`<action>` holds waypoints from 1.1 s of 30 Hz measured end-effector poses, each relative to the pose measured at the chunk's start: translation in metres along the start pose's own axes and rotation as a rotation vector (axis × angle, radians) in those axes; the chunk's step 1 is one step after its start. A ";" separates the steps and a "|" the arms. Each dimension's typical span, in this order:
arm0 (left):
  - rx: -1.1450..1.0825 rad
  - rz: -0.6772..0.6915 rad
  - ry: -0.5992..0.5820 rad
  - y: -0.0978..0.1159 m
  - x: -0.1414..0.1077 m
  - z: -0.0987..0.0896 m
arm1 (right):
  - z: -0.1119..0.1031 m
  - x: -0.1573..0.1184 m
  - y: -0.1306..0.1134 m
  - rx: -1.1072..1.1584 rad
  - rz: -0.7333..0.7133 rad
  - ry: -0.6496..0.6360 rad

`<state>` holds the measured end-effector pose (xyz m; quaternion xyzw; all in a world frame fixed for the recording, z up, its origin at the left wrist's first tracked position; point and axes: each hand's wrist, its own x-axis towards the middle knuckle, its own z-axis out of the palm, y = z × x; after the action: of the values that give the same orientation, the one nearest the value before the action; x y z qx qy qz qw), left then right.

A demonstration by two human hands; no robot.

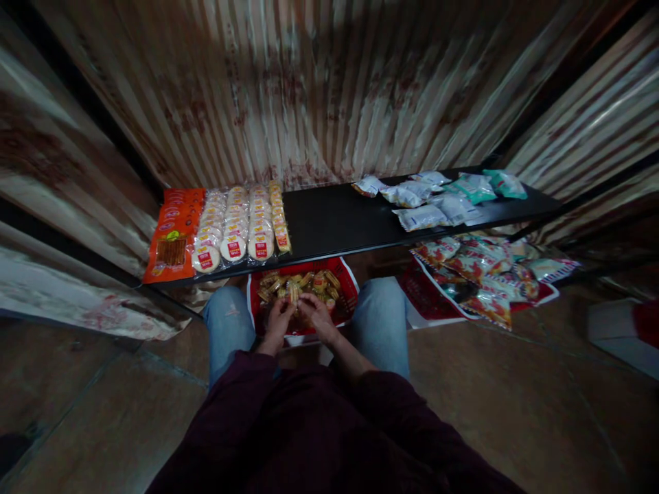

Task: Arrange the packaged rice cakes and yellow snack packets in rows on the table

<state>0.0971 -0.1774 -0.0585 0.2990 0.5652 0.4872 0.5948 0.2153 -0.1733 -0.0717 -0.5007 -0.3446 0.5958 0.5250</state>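
Between my knees stands a red basket (349,278) with a pale rim, holding several small yellow-wrapped snacks (319,280). Over it, my left hand (279,321) is closed, its fingertips pinching a small wrapped snack (294,291) that stands roughly upright. My right hand (318,317) meets it from the other side, thumb and fingers pressed together at the lower part of the same snack. The fingertips partly cover that snack, so its lower end is hidden.
A black shelf (324,223) crosses in front. Its left side bears an orange snack bag (178,226) and rows of round wrapped crackers (234,223); white packets (422,216) and green packets (473,186) lie right. A second red basket (430,296) holds larger bags (484,264).
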 end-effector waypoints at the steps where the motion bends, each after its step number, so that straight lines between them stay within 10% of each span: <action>1: 0.014 0.022 0.001 0.001 0.000 0.001 | 0.000 0.000 -0.001 0.007 -0.006 -0.001; 22: 0.144 0.101 0.073 -0.004 -0.004 0.002 | -0.008 0.007 0.005 -0.014 -0.072 0.038; 33: 0.379 0.444 0.092 0.026 0.002 0.013 | 0.007 0.017 -0.019 -0.169 -0.298 -0.061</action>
<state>0.1030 -0.1636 -0.0334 0.4986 0.5932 0.5045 0.3809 0.2149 -0.1523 -0.0561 -0.4682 -0.4795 0.4953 0.5528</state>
